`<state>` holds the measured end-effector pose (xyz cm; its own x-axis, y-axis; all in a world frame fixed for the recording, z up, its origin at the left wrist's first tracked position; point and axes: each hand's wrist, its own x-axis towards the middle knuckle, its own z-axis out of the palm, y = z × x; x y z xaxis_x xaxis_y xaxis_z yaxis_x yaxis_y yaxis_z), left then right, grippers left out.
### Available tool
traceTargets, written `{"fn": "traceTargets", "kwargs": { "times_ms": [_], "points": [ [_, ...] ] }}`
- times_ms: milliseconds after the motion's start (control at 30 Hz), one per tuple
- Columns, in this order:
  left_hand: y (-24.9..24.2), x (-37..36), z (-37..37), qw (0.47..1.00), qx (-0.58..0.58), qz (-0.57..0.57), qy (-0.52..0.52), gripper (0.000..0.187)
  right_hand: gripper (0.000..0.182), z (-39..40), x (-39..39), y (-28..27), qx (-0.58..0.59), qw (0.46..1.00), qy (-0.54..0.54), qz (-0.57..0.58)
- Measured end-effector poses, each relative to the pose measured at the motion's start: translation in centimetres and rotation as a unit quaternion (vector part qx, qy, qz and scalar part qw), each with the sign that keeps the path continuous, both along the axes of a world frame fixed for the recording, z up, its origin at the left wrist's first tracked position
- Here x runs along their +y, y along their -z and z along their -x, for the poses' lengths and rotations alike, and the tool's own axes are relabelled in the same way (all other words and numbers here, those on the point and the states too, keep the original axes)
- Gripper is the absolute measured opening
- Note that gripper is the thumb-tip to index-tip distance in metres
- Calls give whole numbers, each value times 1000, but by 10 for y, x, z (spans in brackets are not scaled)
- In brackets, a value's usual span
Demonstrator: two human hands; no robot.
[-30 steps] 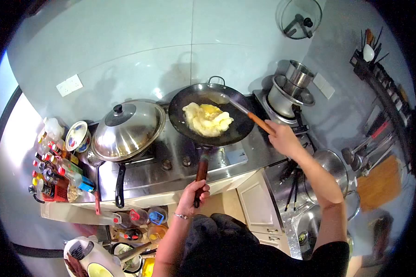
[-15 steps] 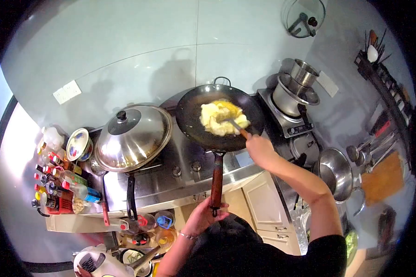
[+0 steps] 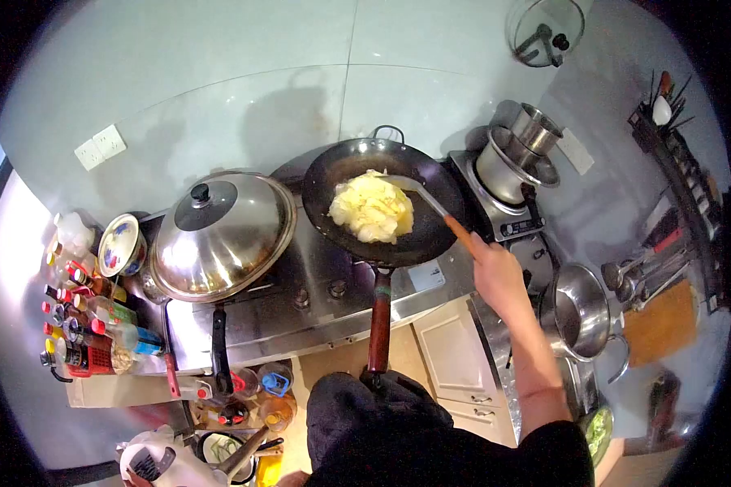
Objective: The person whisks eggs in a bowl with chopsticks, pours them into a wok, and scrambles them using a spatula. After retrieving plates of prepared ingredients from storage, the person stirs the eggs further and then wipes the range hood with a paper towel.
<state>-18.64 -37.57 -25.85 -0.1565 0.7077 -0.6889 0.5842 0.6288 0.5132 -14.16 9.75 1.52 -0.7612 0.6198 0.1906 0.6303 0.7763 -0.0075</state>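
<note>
A black wok (image 3: 430, 231) with a wooden handle stands on the stove, and nobody holds its handle. Pale yellow food (image 3: 371, 209), looking like egg, lies in a heap left of the wok's middle. My right hand (image 3: 498, 274) is closed round the wooden handle of a metal spatula (image 3: 432, 201), whose blade touches the heap's upper right edge. Only a small part of my left hand (image 3: 293, 479) shows at the bottom edge, low and away from the wok; its fingers are hidden.
Left of the wok sits a pan under a domed steel lid (image 3: 223, 243). Bottles (image 3: 134, 337) and a patterned bowl (image 3: 122, 246) crowd the far left. Steel pots (image 3: 502, 170) stand on a burner at right, near a steel basin (image 3: 581, 312) and a cutting board (image 3: 663, 323).
My left hand has let go of the wok handle and dropped to the bottom edge. The spatula has moved right and up, and the food is gathered into a heap further left.
</note>
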Motion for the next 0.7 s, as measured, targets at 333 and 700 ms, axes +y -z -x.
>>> {"fn": "traceTargets", "kwargs": {
  "times_ms": [333, 700],
  "points": [
    [-91, 67, 34, 991, -81, 8, 105, 28, 33, -30, 32, 39, 274, 888, 107, 354],
    [-171, 246, 30, 643, -574, -290, -415, 49, 19, 36, 175, -101, -169, 935, 38, 310]
  ]
}}
